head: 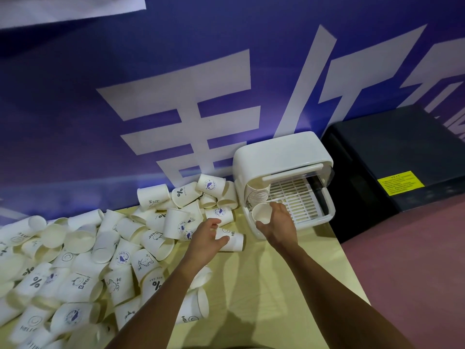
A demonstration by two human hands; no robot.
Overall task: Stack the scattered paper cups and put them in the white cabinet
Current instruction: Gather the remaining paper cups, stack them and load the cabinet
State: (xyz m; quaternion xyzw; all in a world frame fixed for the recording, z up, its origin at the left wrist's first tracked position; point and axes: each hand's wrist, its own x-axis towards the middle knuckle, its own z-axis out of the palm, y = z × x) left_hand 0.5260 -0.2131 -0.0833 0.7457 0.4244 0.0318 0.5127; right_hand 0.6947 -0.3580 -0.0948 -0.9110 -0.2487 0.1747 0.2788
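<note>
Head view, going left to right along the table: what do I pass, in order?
Pile of loose paper cups → left hand on a lying cup → white cabinet, right hand holding a single cup at its opening → black box.

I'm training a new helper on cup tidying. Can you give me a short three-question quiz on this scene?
1. True or false: the white cabinet holds no cups.
2. The right hand holds: A) a paper cup B) a lid C) nothing.
3. What does the left hand grip?

Key:
1. False: a cup stack sits inside, on its left.
2. A, at the cabinet's open front.
3. A lying cup at the edge of the pile.
</note>
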